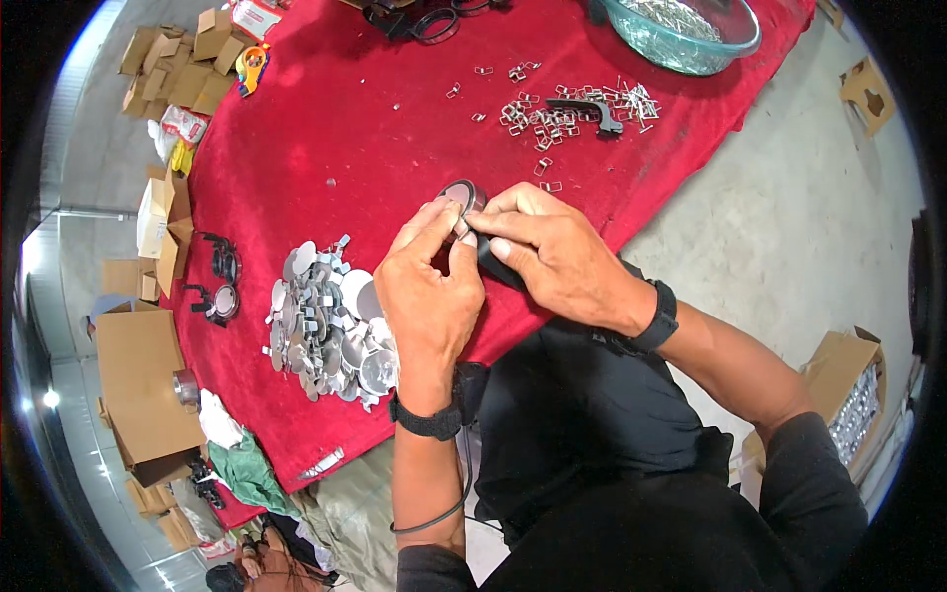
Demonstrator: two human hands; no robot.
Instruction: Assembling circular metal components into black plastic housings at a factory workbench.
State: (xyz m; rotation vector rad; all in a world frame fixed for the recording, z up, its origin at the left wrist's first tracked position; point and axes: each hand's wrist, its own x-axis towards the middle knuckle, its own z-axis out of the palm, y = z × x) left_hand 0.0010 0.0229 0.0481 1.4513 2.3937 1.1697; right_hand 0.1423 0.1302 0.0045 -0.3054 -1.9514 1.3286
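Over the near edge of the red cloth, both hands are closed on a round metal part (460, 193) with a dark rim and a black handle (501, 268). My left hand (430, 291) pinches a small metal piece against the part's near edge, thumb and fingers together. My right hand (574, 264) holds the handle side, its fingertips meeting the rim close to the left fingers. The fingers hide much of the joint between rim and handle. A heap of shiny metal discs with tabs (314, 326) lies just left of my left wrist.
Wire clips (541, 126), pins (639, 102) and a loose black handle (582, 105) lie on the red-covered table (335, 128). A teal bowl (666, 54) of metal pins stands far right. Round black-handled parts (225, 301) sit left. Cardboard boxes (143, 380) and another person (271, 562) are beyond the table.
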